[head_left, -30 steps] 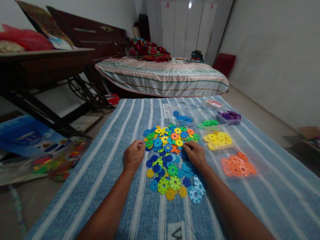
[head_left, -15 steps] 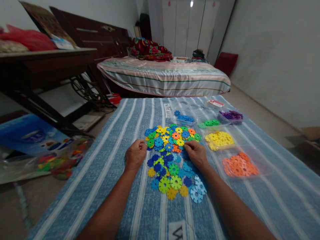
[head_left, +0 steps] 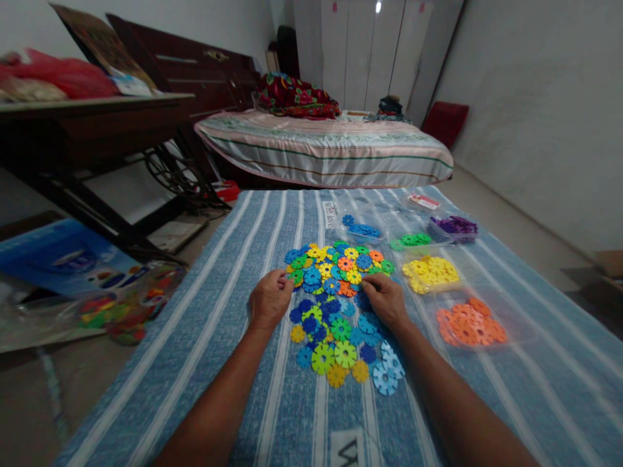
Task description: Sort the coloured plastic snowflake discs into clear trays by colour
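A mixed pile of flat notched plastic discs (head_left: 324,269), in blue, green, yellow and orange, lies on the striped cloth. My left hand (head_left: 270,298) is at the pile's left edge with fingers curled together; whatever they may hold is hidden. At the right edge of the pile, my right hand (head_left: 385,299) has thumb and fingers pinched together, touching or close to the discs, and its contents cannot be made out. Nearer to me, between my forearms, spread several looser discs: lime green (head_left: 322,359), dark yellow (head_left: 335,374) and pale blue (head_left: 385,377).
To the right stand clear plastic trays with sorted discs: orange discs (head_left: 471,322), yellow discs (head_left: 431,272), green discs (head_left: 413,240), purple discs (head_left: 455,225) and blue discs (head_left: 364,230). A small red-and-white box (head_left: 424,201) lies behind them. A bed (head_left: 326,152) is beyond the table.
The whole view has shifted slightly, so everything sits a little further right. My left hand's fingers have moved slightly against the pile's edge. My right hand stays in place by the discs.
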`<state>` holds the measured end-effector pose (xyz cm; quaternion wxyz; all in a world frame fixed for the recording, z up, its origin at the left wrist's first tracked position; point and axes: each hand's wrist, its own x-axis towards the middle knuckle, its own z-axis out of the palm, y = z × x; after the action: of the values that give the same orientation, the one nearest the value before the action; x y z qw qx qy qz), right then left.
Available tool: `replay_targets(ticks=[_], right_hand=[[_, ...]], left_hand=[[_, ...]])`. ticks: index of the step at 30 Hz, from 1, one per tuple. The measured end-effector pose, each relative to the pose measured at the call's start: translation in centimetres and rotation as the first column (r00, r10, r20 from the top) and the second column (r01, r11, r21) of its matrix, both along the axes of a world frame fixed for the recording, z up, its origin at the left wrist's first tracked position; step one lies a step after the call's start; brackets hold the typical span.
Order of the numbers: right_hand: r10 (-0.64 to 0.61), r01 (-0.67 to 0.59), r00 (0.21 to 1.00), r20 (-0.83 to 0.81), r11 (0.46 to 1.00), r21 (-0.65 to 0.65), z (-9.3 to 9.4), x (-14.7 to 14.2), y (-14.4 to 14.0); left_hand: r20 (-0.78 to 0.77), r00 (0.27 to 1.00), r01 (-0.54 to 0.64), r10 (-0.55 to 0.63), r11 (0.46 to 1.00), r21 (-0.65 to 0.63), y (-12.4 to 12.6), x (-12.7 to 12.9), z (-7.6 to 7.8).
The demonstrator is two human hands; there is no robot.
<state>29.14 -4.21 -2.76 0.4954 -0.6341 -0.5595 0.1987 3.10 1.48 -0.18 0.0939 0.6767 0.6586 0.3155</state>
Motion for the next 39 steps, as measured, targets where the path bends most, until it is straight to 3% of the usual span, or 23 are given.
replay_targets(ticks=[13,19,27,33,39], right_hand=[[-0.007,0.007,1.000,0.027,1.000,-0.021,-0.1,0.0,0.0],[0.008,-0.007,0.999,0.042,1.000,-0.014,-0.1,0.1,0.0],[0.007,-0.007,0.999,0.033,1.000,-0.011,-0.1,0.0,0.2],[0.013,-0.013,0.999,0.039,1.000,-0.020,0.1,0.1,0.2],[0.002,-0.002,1.000,0.028,1.000,0.004,0.0,-0.3,0.5]], left_hand=[[-0.212,0.966,0.171,-0.146,0.980,0.105,-0.1,0.3,-0.3],[-0.262,0.951,0.184,-0.165,0.982,0.050,-0.1,0.4,-0.2],[-0.240,0.949,0.233,-0.203,0.967,0.103,0.2,0.1,-0.5],[-0.140,0.980,0.160,-0.139,0.976,0.150,0.1,-0.3,0.0],[-0.044,0.999,0.026,-0.019,0.983,0.182,-0.6,-0.2,1.6]])
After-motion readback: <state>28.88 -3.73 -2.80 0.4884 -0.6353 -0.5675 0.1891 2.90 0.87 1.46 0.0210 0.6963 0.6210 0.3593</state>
